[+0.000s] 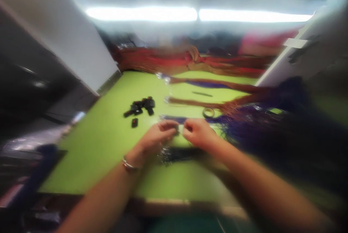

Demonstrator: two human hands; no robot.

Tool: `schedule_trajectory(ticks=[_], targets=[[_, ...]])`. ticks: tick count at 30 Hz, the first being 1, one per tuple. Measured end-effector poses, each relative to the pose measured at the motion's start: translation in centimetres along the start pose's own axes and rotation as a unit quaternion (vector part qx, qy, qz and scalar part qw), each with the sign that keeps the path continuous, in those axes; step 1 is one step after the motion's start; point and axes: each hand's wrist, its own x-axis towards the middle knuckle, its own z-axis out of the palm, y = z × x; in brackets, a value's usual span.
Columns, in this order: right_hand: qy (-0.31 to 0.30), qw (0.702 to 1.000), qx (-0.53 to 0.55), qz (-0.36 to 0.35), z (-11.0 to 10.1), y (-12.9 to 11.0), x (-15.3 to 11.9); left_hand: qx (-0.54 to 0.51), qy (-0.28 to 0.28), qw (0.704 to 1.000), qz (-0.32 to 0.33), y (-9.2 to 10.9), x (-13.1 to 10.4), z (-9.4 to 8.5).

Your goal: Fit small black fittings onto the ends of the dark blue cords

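Observation:
Over the green table top (108,153), my left hand (159,135) is closed in a pinch on a small dark piece (177,129), which looks like a black connector, though blur hides its details. Close on its right, my right hand (199,133) is curled shut, and a thin wire seems to run from its fingertips. A bundle of black wires (181,154) with shiny terminal ends lies just below both hands. Behind the fingers rests a bundle of blue-purple wires (176,119). Left of my hands sits a pile of black connectors (140,106), with a single connector (134,123) apart from it.
A roll of tape (208,112) and a dark pen-like stick (202,94) lie beyond my right hand. Brown wire bundles (195,102) stretch rightward into a dark blue wire heap (261,131). Red and brown wires (168,59) line the back, between white side panels (67,41).

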Motion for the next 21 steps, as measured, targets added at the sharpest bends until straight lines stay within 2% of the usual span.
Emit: schedule_trajectory(ticks=[3,6,11,13,16,21], targets=[[0.02,0.995,-0.079,-0.048,-0.2,-0.4,-0.4,0.033,0.017,0.999,0.016,-0.1,0.0,0.0],[0.024,0.991,-0.104,-0.079,-0.1,-0.5,-0.7,0.064,0.02,0.997,0.028,-0.1,0.0,0.2],[0.019,0.993,-0.052,-0.101,0.5,-0.1,-0.7,0.087,0.025,0.994,0.064,-0.4,0.3,0.6],[0.027,0.993,-0.021,-0.109,0.7,0.1,-0.7,0.058,0.028,0.996,0.056,-0.6,0.3,0.5],[0.042,0.995,0.045,-0.074,0.7,0.3,-0.7,0.017,0.025,0.999,0.036,-0.8,0.4,0.4],[0.046,0.995,0.056,-0.073,0.6,0.5,-0.6,0.05,0.035,0.997,0.038,-0.7,0.3,0.5]])
